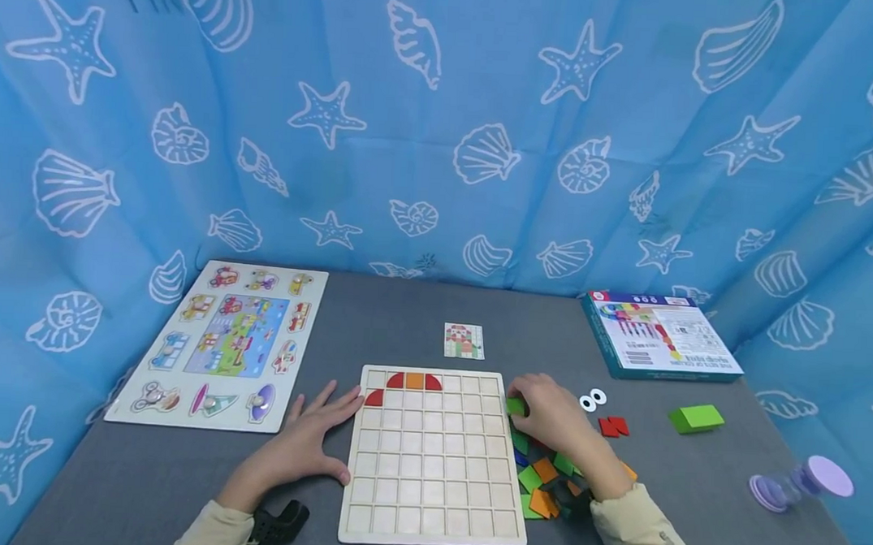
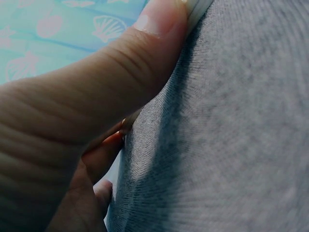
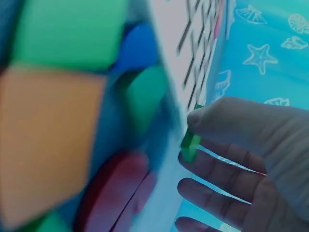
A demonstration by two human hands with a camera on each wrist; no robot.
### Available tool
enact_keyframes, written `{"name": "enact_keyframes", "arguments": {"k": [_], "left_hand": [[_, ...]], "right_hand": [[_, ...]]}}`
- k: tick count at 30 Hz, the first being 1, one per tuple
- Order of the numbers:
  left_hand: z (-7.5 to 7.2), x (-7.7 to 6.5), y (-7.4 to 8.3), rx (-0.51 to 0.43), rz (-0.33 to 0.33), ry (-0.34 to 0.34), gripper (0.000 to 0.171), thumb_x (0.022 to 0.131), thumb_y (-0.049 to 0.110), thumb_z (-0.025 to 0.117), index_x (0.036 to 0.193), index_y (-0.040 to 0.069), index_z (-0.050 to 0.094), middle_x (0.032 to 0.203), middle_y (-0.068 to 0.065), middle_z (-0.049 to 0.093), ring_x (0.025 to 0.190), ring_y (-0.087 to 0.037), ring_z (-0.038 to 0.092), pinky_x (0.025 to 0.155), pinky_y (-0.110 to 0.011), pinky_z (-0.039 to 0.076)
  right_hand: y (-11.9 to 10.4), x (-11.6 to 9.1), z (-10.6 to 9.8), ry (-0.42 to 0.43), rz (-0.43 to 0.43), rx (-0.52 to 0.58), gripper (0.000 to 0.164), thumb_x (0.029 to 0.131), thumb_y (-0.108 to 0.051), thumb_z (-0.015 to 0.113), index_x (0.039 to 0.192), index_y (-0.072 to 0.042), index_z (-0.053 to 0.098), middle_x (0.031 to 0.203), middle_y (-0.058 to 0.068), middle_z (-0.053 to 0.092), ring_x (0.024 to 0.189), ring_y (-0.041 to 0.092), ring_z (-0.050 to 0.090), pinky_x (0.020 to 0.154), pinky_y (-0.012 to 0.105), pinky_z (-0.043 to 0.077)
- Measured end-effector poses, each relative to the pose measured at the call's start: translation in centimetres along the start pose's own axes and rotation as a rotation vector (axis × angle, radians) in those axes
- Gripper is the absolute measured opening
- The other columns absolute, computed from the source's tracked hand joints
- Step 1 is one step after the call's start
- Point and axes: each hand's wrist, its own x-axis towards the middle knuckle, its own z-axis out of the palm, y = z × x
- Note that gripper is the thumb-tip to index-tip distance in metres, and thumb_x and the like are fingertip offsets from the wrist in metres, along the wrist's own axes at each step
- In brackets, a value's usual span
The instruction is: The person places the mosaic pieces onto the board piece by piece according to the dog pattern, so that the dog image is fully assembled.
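Note:
A wooden grid board [image 1: 433, 469] lies before me. Along its top row sit an orange square tile [image 1: 415, 381] and a red rounded tile [image 1: 396, 380] on either side of it; another red rounded tile [image 1: 375, 397] is in the second row at left. My left hand [image 1: 303, 441] rests at the board's left edge, fingers spread, thumb and fingertips right at the rim. By the upper right edge, my right hand [image 1: 556, 414] pinches a green tile [image 3: 190, 142] between thumb and forefinger, the other fingers loose. Below that hand lie loose orange tiles [image 1: 545, 471], green, blue and red ones, partly hidden by the forearm.
A small pattern card [image 1: 464, 341] lies behind the board. At left is a vehicle peg puzzle [image 1: 296, 384]. To the right are a flat box [image 1: 675, 340], white rings [image 1: 588, 403], red tiles [image 1: 613, 427], a green block [image 1: 697, 419] and a purple hourglass [image 1: 800, 483].

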Motion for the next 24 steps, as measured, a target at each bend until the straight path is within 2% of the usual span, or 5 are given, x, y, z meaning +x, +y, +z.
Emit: {"name": "enact_keyframes", "arguments": {"k": [7,10,16,20,24], "left_hand": [[0.0,-0.1,0.1,0.007,0.003,0.004,0.110,0.046,0.060,0.072,0.140,0.022,0.029,0.146,0.004,0.022,0.136,-0.030,0.003,0.098,-0.063,-0.004],[-0.1,0.0,0.1,-0.002,0.007,0.014,0.109,0.046,0.059,0.072,0.140,0.022,0.030,0.146,0.005,0.022,0.136,-0.029,0.003,0.098,-0.062,-0.004],[0.0,0.0,0.1,-0.008,0.004,0.014,0.109,0.046,0.059,0.072,0.140,0.022,0.030,0.146,0.005,0.022,0.136,-0.028,0.002,0.098,-0.062,-0.004],[-0.1,-0.1,0.1,-0.029,0.026,0.010,0.108,0.047,0.058,0.072,0.140,0.021,0.030,0.146,0.003,0.022,0.136,-0.029,0.002,0.098,-0.063,-0.004],[0.0,-0.2,0.1,-0.028,0.045,0.014,0.108,0.048,0.058,0.072,0.140,0.023,0.028,0.147,0.003,0.022,0.136,-0.030,0.002,0.097,-0.063,-0.004]], "right_hand": [[-5.3,2.2,0.3,0.053,-0.114,0.061,0.018,0.070,-0.017,0.070,0.087,-0.018,0.062,0.086,-0.005,0.057,0.080,0.009,0.049,0.059,0.025,0.043],[-7.8,3.5,0.6,0.052,-0.183,0.060,0.018,0.070,-0.016,0.068,0.087,-0.018,0.062,0.084,-0.006,0.055,0.076,0.008,0.048,0.056,0.022,0.042],[-12.1,5.2,2.1,0.000,-0.328,-0.008,0.023,0.072,-0.021,0.069,0.095,-0.018,0.065,0.083,-0.006,0.054,0.068,0.006,0.048,0.051,0.018,0.039],[-14.2,5.6,3.3,-0.020,-0.369,-0.068,0.025,0.072,-0.025,0.071,0.096,-0.019,0.067,0.083,-0.007,0.056,0.067,0.005,0.050,0.051,0.017,0.039],[-15.3,5.8,4.0,-0.027,-0.380,-0.107,0.025,0.071,-0.029,0.072,0.094,-0.018,0.067,0.081,-0.008,0.057,0.066,0.004,0.050,0.050,0.018,0.038]]}}
